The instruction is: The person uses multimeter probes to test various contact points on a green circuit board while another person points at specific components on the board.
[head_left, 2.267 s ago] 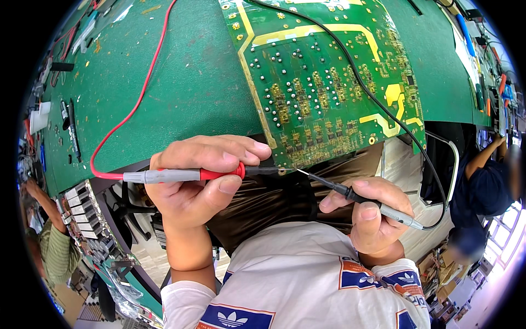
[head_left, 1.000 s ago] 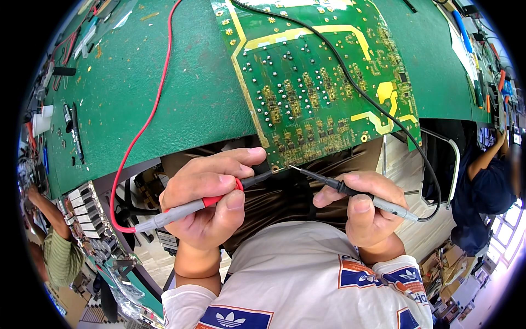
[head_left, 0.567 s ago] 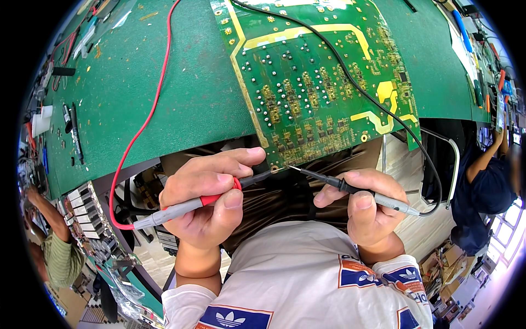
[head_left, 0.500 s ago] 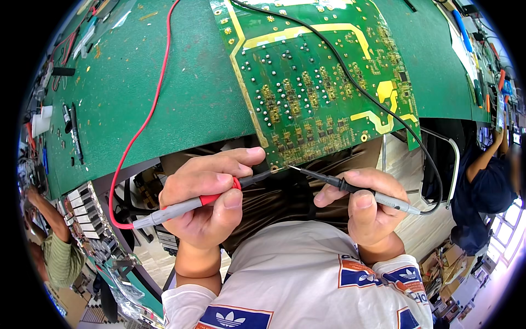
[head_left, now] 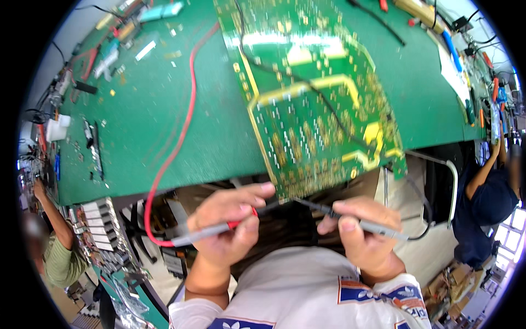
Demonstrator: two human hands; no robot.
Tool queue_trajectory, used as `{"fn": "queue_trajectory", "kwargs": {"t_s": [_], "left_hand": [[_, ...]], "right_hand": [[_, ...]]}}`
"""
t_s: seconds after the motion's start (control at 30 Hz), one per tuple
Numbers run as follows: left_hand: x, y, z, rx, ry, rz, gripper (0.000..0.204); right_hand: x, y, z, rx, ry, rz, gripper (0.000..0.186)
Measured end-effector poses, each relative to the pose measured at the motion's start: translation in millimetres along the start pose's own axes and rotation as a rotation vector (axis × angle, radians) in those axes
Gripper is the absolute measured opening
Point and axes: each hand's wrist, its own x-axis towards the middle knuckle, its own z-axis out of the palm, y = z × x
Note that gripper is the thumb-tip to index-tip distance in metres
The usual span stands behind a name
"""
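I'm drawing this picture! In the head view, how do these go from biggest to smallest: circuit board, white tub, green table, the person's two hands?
1. Green table
2. Circuit board
3. Left hand and right hand: too alike to rank
4. White tub

The left hand [head_left: 226,242] held a red-and-grey test probe [head_left: 200,234], the right hand [head_left: 370,247] a black-and-grey test probe [head_left: 383,230], near the circuit board [head_left: 296,120] overhanging the desk [head_left: 137,137].
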Motion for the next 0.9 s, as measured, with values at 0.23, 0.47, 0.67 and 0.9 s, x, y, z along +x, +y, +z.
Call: {"fn": "queue_trajectory", "kwargs": {"t_s": [0.23, 0.47, 0.67, 0.9], "left_hand": [[-1, 4, -3, 0.065, -0.058, 0.019, 0.023], [-4, 7, 0, 0.103, -0.045, 0.048, 0.025], [-2, 6, 3, 0.123, -0.035, 0.074, 0.025], [7, 28, 4, 0.374, -0.07, 0.122, 0.017]], "right_hand": [[6, -14, 2, -0.083, -0.005, -0.013, 0.014], [10, -22, 1, -0.085, -0.04, 0.001, 0.013], [11, -25, 1, -0.024, -0.057, 0.06, 0.01], [22, -31, -1, -0.038, -0.065, 0.013, 0.012]]}}
